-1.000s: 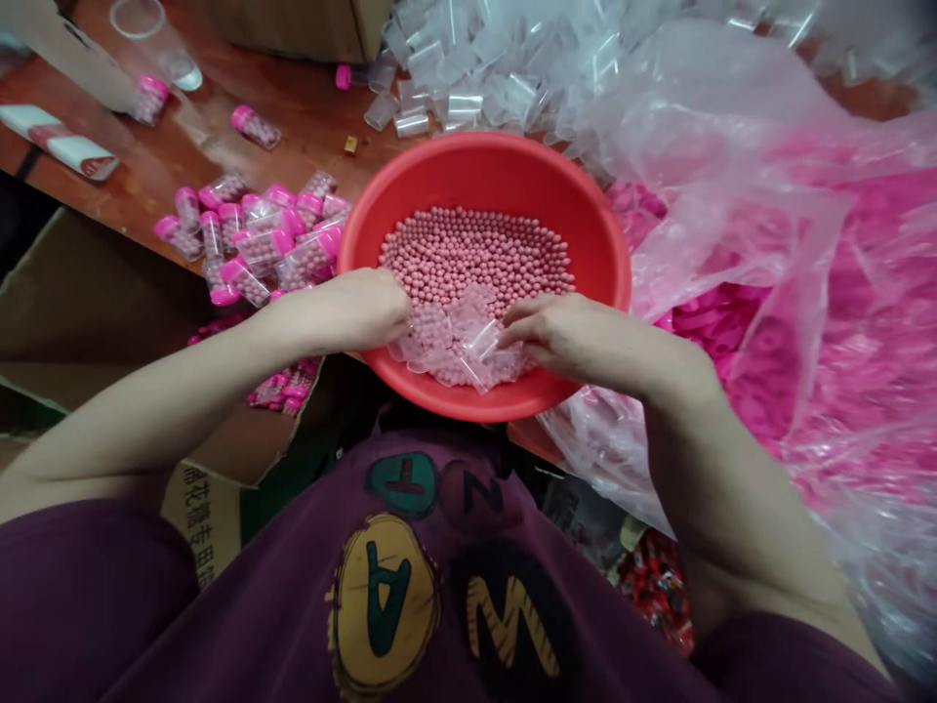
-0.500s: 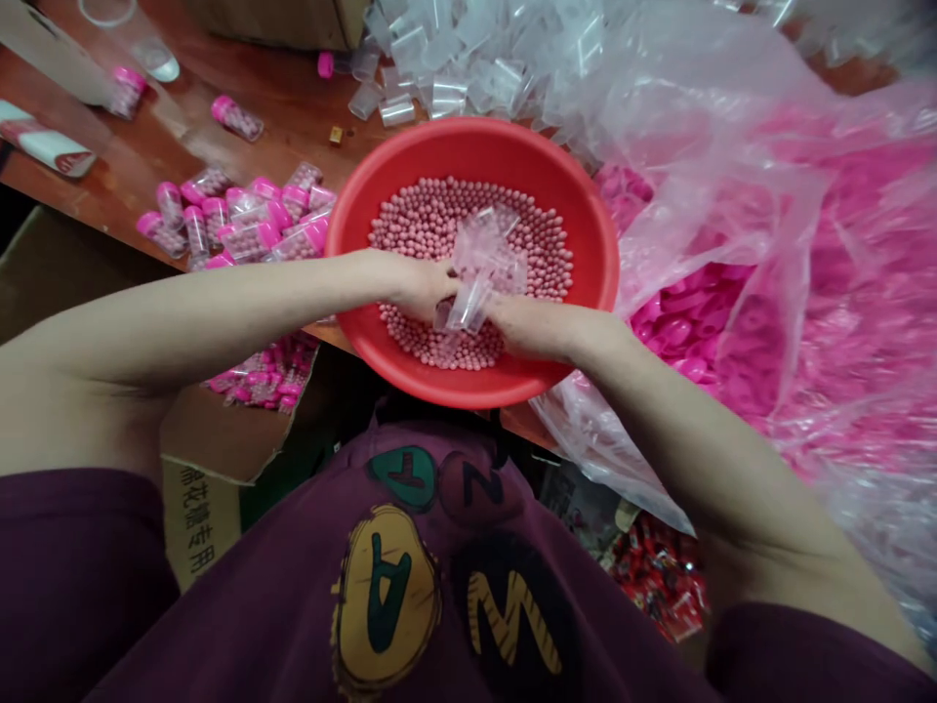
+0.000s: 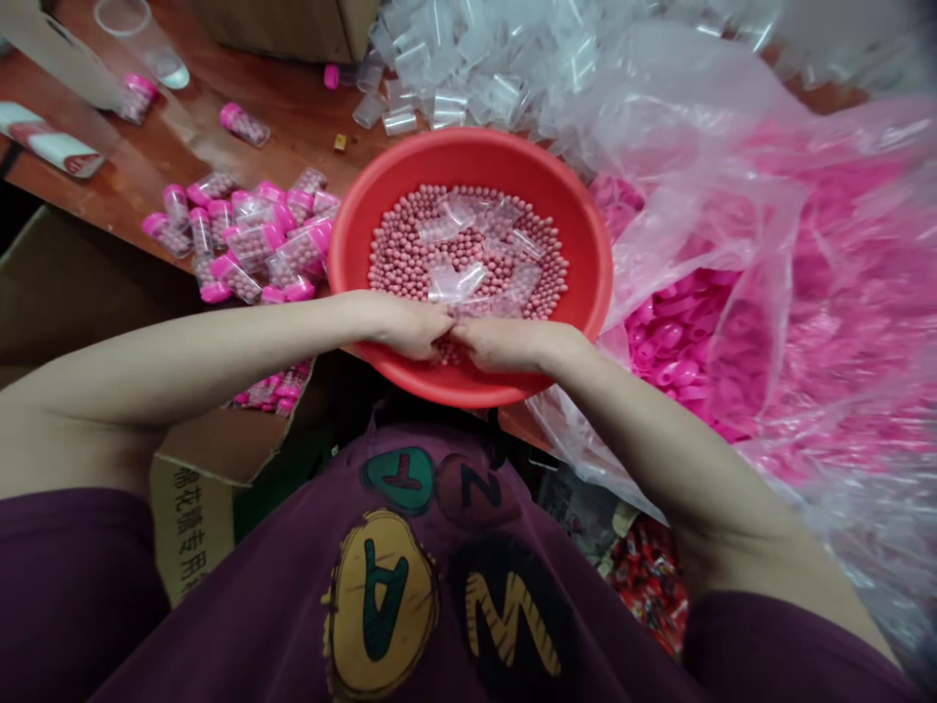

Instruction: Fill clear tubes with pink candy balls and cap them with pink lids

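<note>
From where I stood, I counted one red basin (image 3: 483, 161); two hands, a left hand (image 3: 417, 327) and a right hand (image 3: 505, 344). One tiny gold block (image 3: 341, 144), one clear cup (image 3: 146, 44), two pink-capped jars (image 3: 245, 125) off alone, over ten more piled together. Clear tubes (image 3: 441, 285) in the basin overlapped, several at least; pink beads (image 3: 399, 249) were uncountable.

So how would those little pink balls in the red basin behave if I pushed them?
The pink balls look round and loose, so they'd probably roll and spread. Lying low in the red basin, they'd likely stay inside its raised wall.
</note>
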`<state>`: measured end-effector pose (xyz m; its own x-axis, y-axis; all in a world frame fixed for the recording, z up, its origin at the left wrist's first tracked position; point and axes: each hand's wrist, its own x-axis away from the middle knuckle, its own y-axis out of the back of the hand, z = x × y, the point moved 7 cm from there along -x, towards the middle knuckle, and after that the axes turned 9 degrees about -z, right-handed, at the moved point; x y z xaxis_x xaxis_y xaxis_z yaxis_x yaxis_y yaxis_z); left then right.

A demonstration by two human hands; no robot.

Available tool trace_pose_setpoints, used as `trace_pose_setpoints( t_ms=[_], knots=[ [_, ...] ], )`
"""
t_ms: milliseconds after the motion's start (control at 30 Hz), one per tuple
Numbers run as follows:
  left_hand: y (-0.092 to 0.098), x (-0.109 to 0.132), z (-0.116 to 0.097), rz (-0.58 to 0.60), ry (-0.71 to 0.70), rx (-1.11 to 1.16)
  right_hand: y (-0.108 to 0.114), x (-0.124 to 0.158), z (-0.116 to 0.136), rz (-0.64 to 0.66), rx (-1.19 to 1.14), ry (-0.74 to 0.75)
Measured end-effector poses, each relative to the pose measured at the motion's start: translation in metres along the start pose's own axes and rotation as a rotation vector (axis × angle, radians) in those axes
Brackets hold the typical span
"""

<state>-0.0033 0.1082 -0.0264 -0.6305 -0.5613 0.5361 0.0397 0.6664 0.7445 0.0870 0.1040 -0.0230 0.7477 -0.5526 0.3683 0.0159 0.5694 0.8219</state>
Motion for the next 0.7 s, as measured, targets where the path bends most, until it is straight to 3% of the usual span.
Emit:
trace_pose_setpoints(
  t_ms=[133, 233, 400, 600, 700],
  knots=[
    [0.019, -0.024, 0.014, -0.162, 0.044, -0.043, 0.003, -0.004, -0.020, 0.011, 0.164, -0.178],
    [0.038, -0.028, 0.030, -0.320, 0.098, -0.034, 0.019, 0.001, -0.034, -0.116, 0.259, -0.228],
    [0.058, -0.019, 0.040, -0.523, 0.115, -0.040, 0.058, 0.021, -0.052, -0.445, 0.056, -0.170],
    [0.066, -0.020, 0.005, -0.639, 0.140, -0.070, 0.079, 0.043, -0.081, -0.768, -0.027, -0.337],
    [0.071, -0.029, -0.016, -0.673, 0.112, -0.117, 0.075, 0.046, -0.088, -0.805, 0.030, -0.400]
  ],
)
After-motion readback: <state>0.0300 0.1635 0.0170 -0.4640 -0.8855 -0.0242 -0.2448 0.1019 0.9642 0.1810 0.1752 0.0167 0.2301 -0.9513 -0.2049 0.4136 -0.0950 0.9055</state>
